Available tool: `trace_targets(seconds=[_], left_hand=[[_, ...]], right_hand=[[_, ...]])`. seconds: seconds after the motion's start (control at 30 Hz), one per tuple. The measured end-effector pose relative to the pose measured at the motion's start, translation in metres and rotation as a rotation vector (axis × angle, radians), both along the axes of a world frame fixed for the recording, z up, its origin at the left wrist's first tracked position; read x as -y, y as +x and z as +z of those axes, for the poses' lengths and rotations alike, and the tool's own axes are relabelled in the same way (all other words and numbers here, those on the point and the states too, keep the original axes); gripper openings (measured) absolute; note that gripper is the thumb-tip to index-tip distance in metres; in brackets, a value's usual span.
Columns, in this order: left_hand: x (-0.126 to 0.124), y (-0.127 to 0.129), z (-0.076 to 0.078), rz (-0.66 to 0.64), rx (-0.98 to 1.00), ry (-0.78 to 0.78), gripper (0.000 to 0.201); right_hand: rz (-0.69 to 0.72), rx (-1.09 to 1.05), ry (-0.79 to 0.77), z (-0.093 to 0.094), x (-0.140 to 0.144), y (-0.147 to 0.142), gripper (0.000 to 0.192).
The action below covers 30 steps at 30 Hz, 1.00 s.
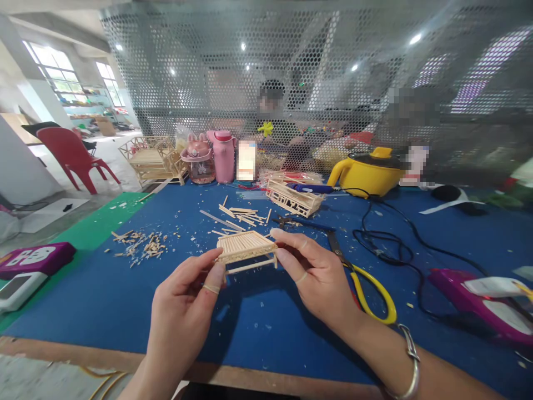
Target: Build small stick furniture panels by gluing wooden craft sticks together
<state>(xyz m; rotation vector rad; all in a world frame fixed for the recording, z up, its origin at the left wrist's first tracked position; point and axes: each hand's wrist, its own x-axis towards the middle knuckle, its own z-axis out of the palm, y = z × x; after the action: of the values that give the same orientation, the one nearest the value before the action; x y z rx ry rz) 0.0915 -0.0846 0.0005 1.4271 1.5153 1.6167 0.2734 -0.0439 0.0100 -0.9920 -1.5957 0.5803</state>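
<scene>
Between my two hands is a small wooden stick model (246, 244), shaped like a miniature bench or table with a slatted top and short legs. My left hand (189, 294) pinches its left end between thumb and fingers. At the opposite end, my right hand (314, 269) grips a corner the same way. The model is held above the blue tabletop (125, 311). Just beyond it lie loose wooden sticks (245, 215) and pliers (306, 223). Yellow-handled scissors (377, 294) rest beside my right forearm, partly hidden by it.
A second stick model (293, 199), a blue glue gun (310, 188) and a yellow pot (368, 175) stand farther back. Black cable (387, 250) loops at the right. Stick scraps (144, 244) lie left. Pink bottles (225, 158) stand before a perforated screen (187, 83), with people behind it.
</scene>
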Motion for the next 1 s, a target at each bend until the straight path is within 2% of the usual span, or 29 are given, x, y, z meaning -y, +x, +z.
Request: trace_targets(seconds=[0.2, 0.6, 0.77, 0.9, 1.0], left_hand=[[-0.001, -0.003, -0.002, -0.042, -0.022, -0.015, 0.025], [-0.002, -0.001, -0.005, -0.013, -0.073, 0.028, 0.022], [-0.002, -0.005, -0.009, 0.001, -0.004, 0.017, 0.030], [-0.002, -0.003, -0.011, -0.015, -0.013, 0.050, 0.025], [-0.001, -0.002, -0.011, -0.012, -0.031, 0.073, 0.021]], right_hand=[[0.008, 0.100, 0.107, 0.000, -0.002, 0.003, 0.021], [0.030, 0.091, 0.070, -0.001, -0.004, 0.001, 0.017], [0.080, 0.072, 0.008, -0.003, 0.001, 0.000, 0.037], [0.108, 0.192, 0.139, -0.004, 0.000, 0.002, 0.028], [0.084, 0.234, 0.174, -0.004, -0.001, 0.003, 0.024]])
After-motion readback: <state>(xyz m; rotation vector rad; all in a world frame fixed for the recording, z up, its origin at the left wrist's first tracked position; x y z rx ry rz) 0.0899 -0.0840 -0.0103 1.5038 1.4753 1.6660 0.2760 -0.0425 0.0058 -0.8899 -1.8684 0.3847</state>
